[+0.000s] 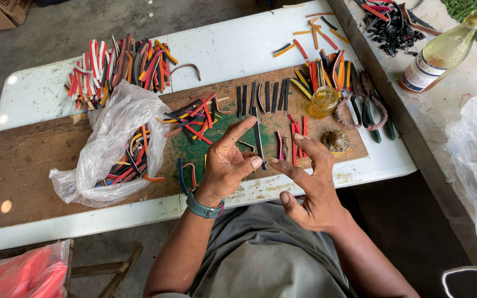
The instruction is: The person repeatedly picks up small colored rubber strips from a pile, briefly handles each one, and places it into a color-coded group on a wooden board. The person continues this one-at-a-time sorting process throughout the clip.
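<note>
My left hand (226, 165), with a teal watch at the wrist, is raised over the brown board (28, 160) and holds a thin black strip (258, 138) upright between thumb and fingers. My right hand (310, 187) is close beside it with fingers spread, its fingertips near the left thumb, holding nothing that I can see. On the board behind the hands lie a row of black strips (263, 96), a few red strips (296, 138) and a loose pile of red, black and yellow strips (194, 116).
A clear plastic bag (111, 143) with coloured strips lies on the board's left. A big heap of strips (117, 69) sits on the white table (227, 47). A small glass jar (323, 101), green-handled pliers (370, 113), a round shell-like lump (335, 140) and a corked bottle (445, 49) stand right.
</note>
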